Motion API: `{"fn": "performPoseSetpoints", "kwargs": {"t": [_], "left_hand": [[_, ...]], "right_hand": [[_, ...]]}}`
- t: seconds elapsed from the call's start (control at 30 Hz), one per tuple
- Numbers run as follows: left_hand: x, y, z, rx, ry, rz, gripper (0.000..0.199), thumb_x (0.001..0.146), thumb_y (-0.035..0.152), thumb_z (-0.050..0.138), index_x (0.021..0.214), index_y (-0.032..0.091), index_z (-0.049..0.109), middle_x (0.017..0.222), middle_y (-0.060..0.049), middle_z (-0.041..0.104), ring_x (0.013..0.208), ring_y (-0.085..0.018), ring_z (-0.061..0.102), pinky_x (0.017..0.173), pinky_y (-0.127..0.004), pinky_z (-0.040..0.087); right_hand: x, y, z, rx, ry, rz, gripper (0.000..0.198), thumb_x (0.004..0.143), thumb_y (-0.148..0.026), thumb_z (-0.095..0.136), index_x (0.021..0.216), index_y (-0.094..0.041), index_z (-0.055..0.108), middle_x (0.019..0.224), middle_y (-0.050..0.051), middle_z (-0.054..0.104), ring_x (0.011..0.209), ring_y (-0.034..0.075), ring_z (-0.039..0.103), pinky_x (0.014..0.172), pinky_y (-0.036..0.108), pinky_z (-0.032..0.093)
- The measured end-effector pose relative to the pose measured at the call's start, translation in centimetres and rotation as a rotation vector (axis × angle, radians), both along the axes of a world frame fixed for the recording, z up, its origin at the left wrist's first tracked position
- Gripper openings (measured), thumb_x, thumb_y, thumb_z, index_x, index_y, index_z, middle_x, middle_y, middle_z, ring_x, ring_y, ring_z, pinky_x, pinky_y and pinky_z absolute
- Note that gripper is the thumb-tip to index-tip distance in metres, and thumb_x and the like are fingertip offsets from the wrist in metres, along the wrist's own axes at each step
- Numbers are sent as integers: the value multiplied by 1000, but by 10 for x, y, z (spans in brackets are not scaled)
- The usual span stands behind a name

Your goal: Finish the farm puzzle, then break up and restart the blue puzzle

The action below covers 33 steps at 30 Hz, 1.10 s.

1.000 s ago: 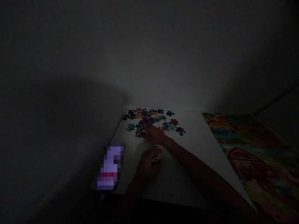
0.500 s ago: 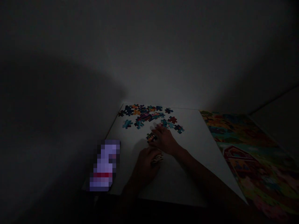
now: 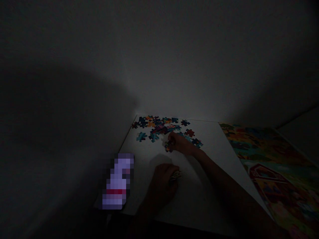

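In dim light, my left hand (image 3: pixel 164 177) is closed around a small stack of jigsaw pieces (image 3: pixel 176 175), low over the white tabletop (image 3: pixel 211 186). Farther forward, the fingers of my right hand (image 3: pixel 180 142) pinch a jigsaw piece (image 3: pixel 165 142) that looks pale on its upper part. A darker coloured patch shows just below those fingertips; whether it is a separate piece I cannot tell. Beyond my right hand lie several loose jigsaw pieces (image 3: pixel 161 128), some overlapping. A teal piece (image 3: pixel 141 136) lies apart at their left.
A phone-like lit object (image 3: pixel 117 181), blurred into blocks, lies at the table's left edge. On the right is a colourful picture sheet (image 3: pixel 269 179) with a red barn. A grey wall (image 3: pixel 174 66) stands behind the table.
My right hand has lifted the piece slightly, its fingers now curled in a pinch. My left hand still holds the stack. The whole view has shifted a little.
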<state>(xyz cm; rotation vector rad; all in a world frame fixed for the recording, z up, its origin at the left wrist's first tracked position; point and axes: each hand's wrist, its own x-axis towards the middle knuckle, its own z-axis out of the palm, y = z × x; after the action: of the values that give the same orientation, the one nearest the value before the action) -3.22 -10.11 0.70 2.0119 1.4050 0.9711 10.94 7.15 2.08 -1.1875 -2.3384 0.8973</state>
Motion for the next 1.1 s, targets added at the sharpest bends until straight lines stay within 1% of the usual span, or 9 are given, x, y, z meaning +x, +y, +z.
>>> {"fn": "performPoseSetpoints", "kwargs": {"t": [0.1, 0.17, 0.27, 0.33, 0.53, 0.7, 0.83, 0.9, 1.1], "left_hand": [[0, 1, 0, -1, 10, -14, 47, 70, 5, 56, 114, 21, 62, 113, -9, 65, 107, -27, 56, 92, -45, 47], [0, 2, 0, 2, 13, -18, 47, 69, 5, 56, 114, 21, 62, 113, -9, 65, 107, -28, 56, 92, -46, 47], [-1, 2, 0, 1, 1, -20, 49, 69, 4, 56, 114, 21, 62, 113, -9, 66, 107, -27, 56, 93, -45, 47], [-1, 1, 0, -6, -6, -19, 50, 69, 3, 55, 114, 22, 62, 112, -9, 66, 108, -27, 57, 92, -44, 47], [-2, 1, 0, -3, 4, -23, 51, 67, 3, 54, 114, 22, 62, 113, -9, 66, 108, -27, 57, 92, -45, 48], [1, 2, 2, -3, 23, -23, 49, 69, 3, 57, 114, 21, 61, 112, -9, 65, 106, -27, 57, 92, -44, 47], [1, 2, 4, -33, 33, -50, 49, 70, 3, 57, 115, 21, 61, 112, -8, 65, 107, -27, 55, 93, -44, 45], [0, 2, 4, -49, 37, -81, 48, 69, 3, 57, 114, 21, 62, 111, -8, 65, 107, -27, 55, 94, -43, 45], [-4, -1, 4, -86, -11, -70, 48, 66, 3, 55, 111, 20, 60, 108, -9, 64, 105, -27, 56, 90, -42, 47]], "right_hand": [[-8, 26, 2, 294, -89, -289, 27, 81, -18, 63, 108, -15, 60, 109, 16, 63, 105, 29, 56, 90, 42, 44], [-24, 36, 0, 389, -92, -270, 26, 88, -21, 58, 112, -14, 62, 117, 18, 61, 114, 31, 53, 98, 44, 40], [-55, 37, -9, 361, -81, 3, 35, 88, -32, 65, 119, -16, 61, 121, 16, 62, 117, 29, 54, 100, 43, 40], [-72, 33, -16, 370, -96, 71, 47, 82, -38, 72, 122, -15, 60, 124, 18, 60, 122, 31, 50, 101, 46, 39], [-68, 26, -21, 355, -88, 59, 35, 82, -24, 67, 116, -18, 62, 120, 14, 62, 116, 28, 53, 97, 42, 43], [-54, 25, -10, 445, -258, -127, 29, 82, -22, 65, 111, -21, 66, 117, 16, 61, 115, 33, 51, 98, 48, 39], [-90, 25, 0, 448, -236, 113, 24, 89, -27, 61, 110, -16, 67, 114, 16, 64, 113, 29, 53, 99, 44, 39], [-112, 25, 3, 401, -273, 182, 35, 90, -39, 62, 112, -12, 66, 114, 19, 64, 114, 31, 53, 98, 44, 41], [-137, 26, 4, 278, -283, 70, 44, 80, -43, 74, 108, -11, 64, 122, 22, 58, 125, 36, 45, 100, 49, 39]]}}
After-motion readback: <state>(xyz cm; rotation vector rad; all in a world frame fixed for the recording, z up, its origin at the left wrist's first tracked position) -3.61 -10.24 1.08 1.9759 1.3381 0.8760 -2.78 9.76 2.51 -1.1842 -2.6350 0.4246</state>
